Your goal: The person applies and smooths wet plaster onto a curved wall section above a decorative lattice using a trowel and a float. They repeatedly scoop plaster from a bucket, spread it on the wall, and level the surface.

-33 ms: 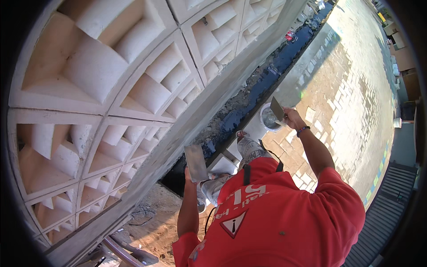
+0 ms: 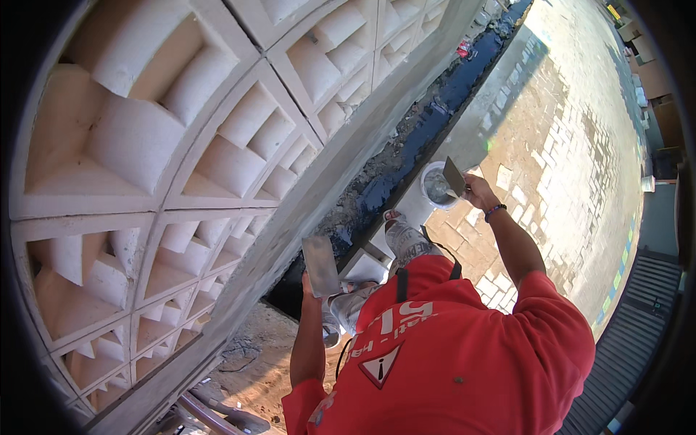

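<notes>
Towering on the left, a white coffered block wall [image 2: 167, 167] is filling most of the view, with a grey rendered band [image 2: 341, 174] running along its edge above a dark wet trench [image 2: 413, 145] and a sunlit paved yard [image 2: 573, 159] far beneath. The person in the red shirt [image 2: 464, 355] is standing high on a narrow ledge. Their left hand [image 2: 313, 284] is closing its fingers around the handle of a flat steel trowel [image 2: 320, 264] held against the band. The right hand [image 2: 478, 194] is gripping a smaller trowel [image 2: 454, 176], dipping it over the white bucket [image 2: 437, 185] of grey mix. Reaching sideways like this is, I judge, risking balance, and a nudge could be tipping the bucket off.
</notes>
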Demonstrator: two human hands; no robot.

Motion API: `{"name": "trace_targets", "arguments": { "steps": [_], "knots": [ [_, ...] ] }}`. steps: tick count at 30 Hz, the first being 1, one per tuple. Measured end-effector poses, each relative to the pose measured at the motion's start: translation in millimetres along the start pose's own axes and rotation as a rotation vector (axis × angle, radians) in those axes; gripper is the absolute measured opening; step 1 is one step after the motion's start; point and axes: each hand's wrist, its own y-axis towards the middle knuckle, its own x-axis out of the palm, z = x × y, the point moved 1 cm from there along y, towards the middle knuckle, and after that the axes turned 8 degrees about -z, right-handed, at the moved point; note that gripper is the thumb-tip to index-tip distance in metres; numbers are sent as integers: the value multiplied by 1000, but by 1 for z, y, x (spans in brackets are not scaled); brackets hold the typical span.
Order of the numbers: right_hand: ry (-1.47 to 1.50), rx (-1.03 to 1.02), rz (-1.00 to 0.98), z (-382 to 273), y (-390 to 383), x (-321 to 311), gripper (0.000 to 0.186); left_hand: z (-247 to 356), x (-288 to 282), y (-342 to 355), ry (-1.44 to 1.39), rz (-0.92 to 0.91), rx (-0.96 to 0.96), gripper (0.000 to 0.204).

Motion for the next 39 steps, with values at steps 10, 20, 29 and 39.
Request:
{"name": "trace_targets", "arguments": {
  "steps": [10, 20, 29, 39],
  "knots": [
    [363, 173, 162, 155, 4, -114, 33, -9, 69, 70, 154, 65, -283, 40],
    [480, 153, 152, 228, 103, -140, 38, -28, 21, 96, 142, 231, -282, 37],
    [352, 38, 456, 283, 275, -188, 40, -61, -177, 100, 111, 302, -317, 35],
    [228, 17, 690, 324, 380, -234, 42, -86, -127, 164, -217, 194, -325, 39]
  ]
}}
